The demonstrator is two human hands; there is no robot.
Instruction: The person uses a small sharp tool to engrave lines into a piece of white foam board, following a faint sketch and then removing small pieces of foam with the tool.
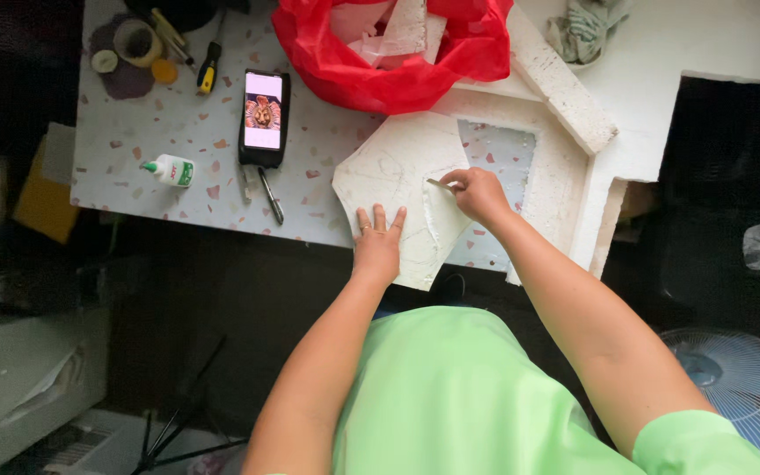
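The left hand (377,244) lies flat, fingers spread and open, pressing down on a white, roughly pentagonal piece of foam board (393,176) that rests at the near edge of a speckled terrazzo-patterned tabletop (147,114), part of it overhanging the edge below the palm. Just right of those fingertips, the right hand (478,193) is closed in a pinch around a thin, pale blade-like tool (439,184), whose tip touches the board's surface. From that tip a cut or scored line curves down towards the board's lower edge, beside the left hand's little-finger side; it looks partly done, and faint pencil curves farther left of the fingers appear not yet cut, though they are too faint to be sure. Beyond the right hand's knuckles lies a larger white foam sheet with a rectangular window cut out (565,167), so at least one opening is already made. Well left of the left thumb lie a black pen (270,195), a smartphone with a lit screen (264,117) and a small white glue bottle with a green cap (170,170). Farther away from both hands, a red plastic bag holding foam offcuts (393,53) suggests trimming has gone on for some while.
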